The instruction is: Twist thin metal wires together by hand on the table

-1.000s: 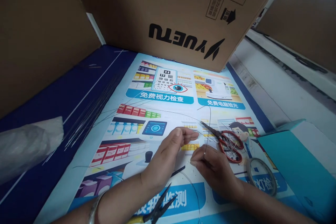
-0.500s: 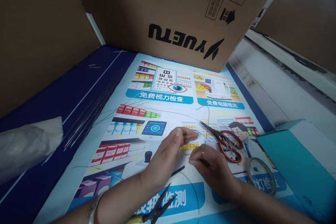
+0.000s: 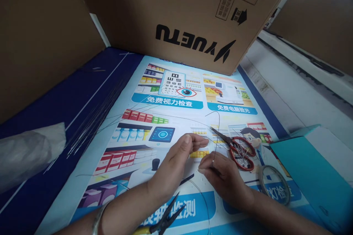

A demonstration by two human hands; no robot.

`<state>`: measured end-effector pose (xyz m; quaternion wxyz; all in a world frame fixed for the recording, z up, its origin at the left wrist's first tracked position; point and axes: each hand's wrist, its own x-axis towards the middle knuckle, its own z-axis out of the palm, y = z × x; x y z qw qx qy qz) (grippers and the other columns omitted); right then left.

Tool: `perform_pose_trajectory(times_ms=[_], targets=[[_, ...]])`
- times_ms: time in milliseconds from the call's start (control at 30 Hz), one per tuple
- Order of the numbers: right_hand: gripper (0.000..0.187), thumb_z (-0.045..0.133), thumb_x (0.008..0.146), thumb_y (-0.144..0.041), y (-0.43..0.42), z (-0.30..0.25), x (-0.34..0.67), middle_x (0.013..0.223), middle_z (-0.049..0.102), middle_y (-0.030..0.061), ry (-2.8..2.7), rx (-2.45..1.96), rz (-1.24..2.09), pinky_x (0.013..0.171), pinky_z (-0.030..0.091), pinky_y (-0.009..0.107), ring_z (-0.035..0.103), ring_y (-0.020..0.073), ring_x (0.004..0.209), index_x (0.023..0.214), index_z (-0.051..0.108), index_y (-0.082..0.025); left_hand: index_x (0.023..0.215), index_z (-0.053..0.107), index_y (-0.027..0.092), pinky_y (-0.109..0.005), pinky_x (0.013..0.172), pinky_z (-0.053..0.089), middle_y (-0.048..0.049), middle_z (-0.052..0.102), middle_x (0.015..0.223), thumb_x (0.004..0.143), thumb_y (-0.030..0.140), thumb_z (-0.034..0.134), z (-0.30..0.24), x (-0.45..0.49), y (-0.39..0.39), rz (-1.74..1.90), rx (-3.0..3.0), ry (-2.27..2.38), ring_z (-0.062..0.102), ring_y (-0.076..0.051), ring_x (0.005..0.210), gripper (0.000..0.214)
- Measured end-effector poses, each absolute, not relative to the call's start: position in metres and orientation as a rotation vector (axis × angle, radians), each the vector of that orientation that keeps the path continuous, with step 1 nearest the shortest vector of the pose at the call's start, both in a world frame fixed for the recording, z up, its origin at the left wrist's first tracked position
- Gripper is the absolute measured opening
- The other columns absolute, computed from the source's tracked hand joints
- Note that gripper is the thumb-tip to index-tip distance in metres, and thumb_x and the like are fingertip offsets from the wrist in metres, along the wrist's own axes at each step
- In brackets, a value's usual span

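Wire (image 3: 217,132) is pinched between thumb and forefinger of the right hand (image 3: 226,178), low on the poster (image 3: 165,99), just left of the scissors (image 3: 239,148). From the pinch it is carried upright, then bent over leftward at its top end. A small pale speck is seen on it at the fingertips; what it is cannot be told.

The left hand (image 3: 173,165) is laid just beside the right, fingers pressed together and thumb drawn against them. Whether anything is gripped there cannot be told. A bracelet (image 3: 97,220) is worn on that wrist.

Red-handled scissors are lain near the right hand, blades pointed up-left. A tape roll (image 3: 274,183) is placed flat beside the right forearm. Pliers (image 3: 165,218) are set below the left wrist. A bundle of straight wires (image 3: 91,121) is spread on the blue margin at left, near a plastic bag (image 3: 27,150). A cardboard box (image 3: 179,7) is stood at the far edge of the poster, a teal box (image 3: 309,169) at right.
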<state>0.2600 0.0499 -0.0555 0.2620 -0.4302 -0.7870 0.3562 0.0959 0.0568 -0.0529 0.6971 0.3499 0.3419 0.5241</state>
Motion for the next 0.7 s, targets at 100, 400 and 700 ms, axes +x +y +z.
perform_pose_trajectory(times_ms=[100,400,700], targets=[[0.010,0.053,0.085,-0.012,0.0490,-0.0579,0.2609,0.077,0.060,0.0035,-2.153,-1.152,0.934,0.066,0.045,0.029,0.055,0.0170,0.074,0.079,0.058,-0.019,0.100,0.059,0.017,-0.042,0.104,0.031,-0.0098,0.064,0.107,0.096,0.041,0.030,-0.0531,0.0960,0.0569,1.166,0.784,0.768,0.053,-0.023,0.112,0.037],[0.015,0.045,0.086,-0.009,0.0456,-0.0583,0.2585,0.083,0.063,0.0052,-2.288,-1.038,0.744,0.069,0.046,0.031,0.055,0.0182,0.078,0.084,0.055,-0.020,0.099,0.060,0.017,-0.042,0.104,0.031,-0.0104,0.065,0.107,0.095,0.041,0.032,-0.0538,0.0965,0.0568,1.175,0.768,0.756,0.053,-0.024,0.112,0.037],[0.016,0.046,0.086,-0.008,0.0458,-0.0586,0.2577,0.082,0.063,0.0050,-2.276,-1.062,0.723,0.068,0.046,0.030,0.056,0.0180,0.076,0.082,0.055,-0.020,0.099,0.060,0.017,-0.042,0.103,0.032,-0.0102,0.064,0.106,0.095,0.041,0.033,-0.0549,0.0970,0.0572,1.186,0.781,0.752,0.054,-0.024,0.111,0.036]])
